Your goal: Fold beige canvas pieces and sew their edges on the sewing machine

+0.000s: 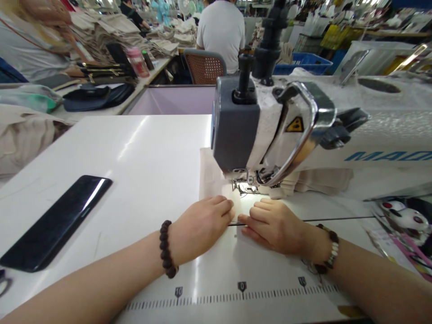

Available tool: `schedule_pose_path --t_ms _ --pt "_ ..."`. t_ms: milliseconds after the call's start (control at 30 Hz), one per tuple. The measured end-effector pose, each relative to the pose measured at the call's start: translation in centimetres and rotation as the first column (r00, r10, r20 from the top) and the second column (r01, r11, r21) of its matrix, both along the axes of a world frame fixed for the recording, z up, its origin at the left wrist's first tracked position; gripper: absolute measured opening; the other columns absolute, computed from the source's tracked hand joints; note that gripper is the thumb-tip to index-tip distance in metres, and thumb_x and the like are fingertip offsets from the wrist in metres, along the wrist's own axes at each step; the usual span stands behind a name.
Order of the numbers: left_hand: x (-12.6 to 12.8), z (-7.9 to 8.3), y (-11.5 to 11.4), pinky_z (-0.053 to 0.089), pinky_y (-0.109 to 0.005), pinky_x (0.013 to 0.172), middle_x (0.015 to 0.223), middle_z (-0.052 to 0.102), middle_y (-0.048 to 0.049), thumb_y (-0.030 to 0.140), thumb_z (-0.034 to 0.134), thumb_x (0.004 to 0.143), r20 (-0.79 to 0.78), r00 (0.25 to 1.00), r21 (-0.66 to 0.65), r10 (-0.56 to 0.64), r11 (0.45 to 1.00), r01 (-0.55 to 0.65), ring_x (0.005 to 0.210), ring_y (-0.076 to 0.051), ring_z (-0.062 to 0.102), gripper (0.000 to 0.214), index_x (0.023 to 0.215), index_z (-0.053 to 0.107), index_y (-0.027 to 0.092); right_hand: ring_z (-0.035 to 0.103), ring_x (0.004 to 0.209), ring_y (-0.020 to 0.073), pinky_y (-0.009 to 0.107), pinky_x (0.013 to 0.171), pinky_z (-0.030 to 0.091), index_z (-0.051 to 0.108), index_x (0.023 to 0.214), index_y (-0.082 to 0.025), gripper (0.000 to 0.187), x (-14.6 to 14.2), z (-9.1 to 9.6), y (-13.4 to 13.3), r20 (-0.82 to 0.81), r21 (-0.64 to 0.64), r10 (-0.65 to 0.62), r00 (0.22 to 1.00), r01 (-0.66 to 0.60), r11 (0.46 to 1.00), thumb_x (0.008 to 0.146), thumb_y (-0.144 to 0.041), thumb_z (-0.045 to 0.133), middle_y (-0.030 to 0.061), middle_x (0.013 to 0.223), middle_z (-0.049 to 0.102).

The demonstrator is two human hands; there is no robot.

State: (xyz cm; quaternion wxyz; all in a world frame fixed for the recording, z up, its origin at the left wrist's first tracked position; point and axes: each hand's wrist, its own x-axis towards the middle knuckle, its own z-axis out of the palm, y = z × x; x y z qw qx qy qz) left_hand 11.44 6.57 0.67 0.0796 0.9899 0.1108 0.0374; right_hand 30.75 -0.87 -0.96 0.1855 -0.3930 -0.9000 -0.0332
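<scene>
The head of an industrial sewing machine stands over a white sewing table, its presser foot lowered onto a pale beige cloth. My left hand and my right hand lie just in front of the foot, fingertips nearly meeting. Both press down on the cloth, whose front part is hard to tell from the white table. A dark bead bracelet circles my left wrist, and a beaded bracelet circles my right. A black smartphone lies face up on the table to the left.
A printed ruler scale runs along the table's front. More beige cloth lies behind the needle. A co-worker sits at the left beside stacked beige cloth. Another person sits ahead on a cane-backed chair.
</scene>
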Motion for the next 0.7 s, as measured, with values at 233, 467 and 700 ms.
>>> schedule_pose_path --t_ms 233,467,700 --pt "0.2 -0.8 1.2 0.041 -0.031 0.098 0.106 0.056 -0.0111 0.008 0.039 0.089 0.012 1.000 -0.027 0.026 0.999 -0.026 0.107 -0.018 0.050 0.019 0.100 0.055 0.006 0.049 0.062 0.0154 0.028 0.058 0.034 0.061 0.095 -0.012 0.029 -0.2 -0.1 0.5 0.024 -0.037 -0.124 0.992 0.125 0.992 0.092 -0.029 0.038 0.0029 0.067 0.056" --pt "1.0 -0.7 2.7 0.044 -0.028 0.092 0.098 0.058 -0.0074 0.012 0.037 0.091 0.085 0.993 -0.051 0.080 0.996 -0.075 0.102 -0.016 0.053 0.020 0.095 0.057 0.009 0.053 0.071 0.0185 0.027 0.061 0.038 0.057 0.110 -0.009 0.036 -0.6 0.0 1.0 0.055 -0.030 -0.261 0.964 0.262 0.964 0.090 -0.034 0.040 0.0082 0.078 0.061" --pt "1.2 -0.5 2.7 0.046 -0.027 0.084 0.090 0.058 -0.0064 0.011 0.041 0.090 0.122 0.986 0.017 0.111 0.993 -0.113 0.097 -0.017 0.054 0.016 0.089 0.057 0.009 0.053 0.070 0.0194 0.030 0.064 0.039 0.058 0.109 -0.010 0.036 -0.5 -0.2 1.0 0.071 -0.049 -0.266 0.961 0.270 0.962 0.090 -0.035 0.039 0.0078 0.076 0.060"
